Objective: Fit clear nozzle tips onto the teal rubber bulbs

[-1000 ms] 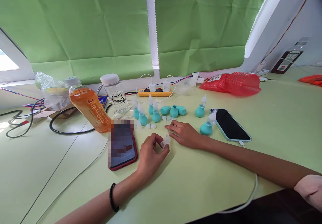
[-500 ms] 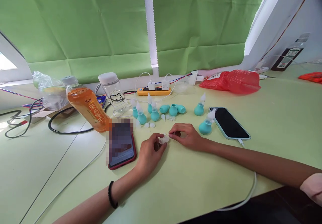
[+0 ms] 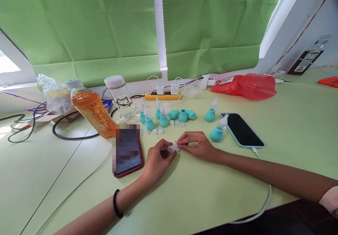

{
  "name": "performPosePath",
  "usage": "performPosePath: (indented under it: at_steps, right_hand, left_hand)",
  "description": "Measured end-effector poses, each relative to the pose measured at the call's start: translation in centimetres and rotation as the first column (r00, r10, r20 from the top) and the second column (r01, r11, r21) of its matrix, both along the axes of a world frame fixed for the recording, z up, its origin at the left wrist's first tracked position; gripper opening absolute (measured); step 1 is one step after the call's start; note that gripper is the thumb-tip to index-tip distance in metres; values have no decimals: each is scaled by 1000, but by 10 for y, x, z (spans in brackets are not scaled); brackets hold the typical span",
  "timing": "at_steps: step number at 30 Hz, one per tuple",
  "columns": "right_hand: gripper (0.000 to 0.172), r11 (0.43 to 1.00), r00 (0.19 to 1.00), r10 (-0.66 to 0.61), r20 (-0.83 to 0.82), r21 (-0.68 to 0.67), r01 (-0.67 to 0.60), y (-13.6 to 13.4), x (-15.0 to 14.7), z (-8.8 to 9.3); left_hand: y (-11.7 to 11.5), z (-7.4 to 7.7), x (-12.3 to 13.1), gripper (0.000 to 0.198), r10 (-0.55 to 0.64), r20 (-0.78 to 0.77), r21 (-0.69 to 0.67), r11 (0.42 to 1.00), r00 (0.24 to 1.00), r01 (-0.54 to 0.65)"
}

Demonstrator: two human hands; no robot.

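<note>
My left hand (image 3: pixel 160 159) pinches a small translucent plastic nozzle (image 3: pixel 173 148) between thumb and fingers, just above the table. From the other side my right hand (image 3: pixel 196 145) has its thumb and fingertips closed at the narrow end of the same piece; whether they also hold a smaller part is hidden. Beyond the hands stand several teal bulb nasal aspirators with clear tips, such as one (image 3: pixel 163 119) at centre and another (image 3: pixel 217 133) right of my right hand. Loose teal bulbs (image 3: pixel 182 115) lie behind. Small white discs (image 3: pixel 157 131) and clear pieces (image 3: pixel 180 123) are close by.
A red-cased phone (image 3: pixel 129 154) lies left of my left hand, partly blurred. Another phone (image 3: pixel 244 129) charges at the right. Behind are an orange drink bottle (image 3: pixel 91 110), a clear bottle (image 3: pixel 123 99), a yellow power strip (image 3: pixel 150 96) and a red bubble bag (image 3: pixel 245 86). Cables cross the table.
My right fingertips have moved in against the nozzle's narrow end. The nozzle has tilted slightly in my left fingers. The whole view has shifted a little.
</note>
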State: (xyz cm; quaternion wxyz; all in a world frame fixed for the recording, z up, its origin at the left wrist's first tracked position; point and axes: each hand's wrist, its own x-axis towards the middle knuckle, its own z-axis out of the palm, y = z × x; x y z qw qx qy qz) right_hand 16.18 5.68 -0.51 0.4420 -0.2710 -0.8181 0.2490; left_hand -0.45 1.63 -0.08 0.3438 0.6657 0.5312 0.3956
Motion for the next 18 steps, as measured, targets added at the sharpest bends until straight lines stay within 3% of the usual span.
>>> performPosePath:
  at_steps: [11,15,18]
  right_hand:
    - [9,993,997,75,-23,94,-72,2,-1,1]
    - [12,995,995,96,-30,25,-96,0,-1,3]
    - [13,986,991,113,-71,-117,-121,0,0,4]
  left_hand:
    - [0,-1,-1,17,-4,46,-27,1000,999,5]
    - [1,-4,-2,16,6,47,5,1000,999,-6]
    - [0,-4,-1,15,-12,52,20,1000,999,11]
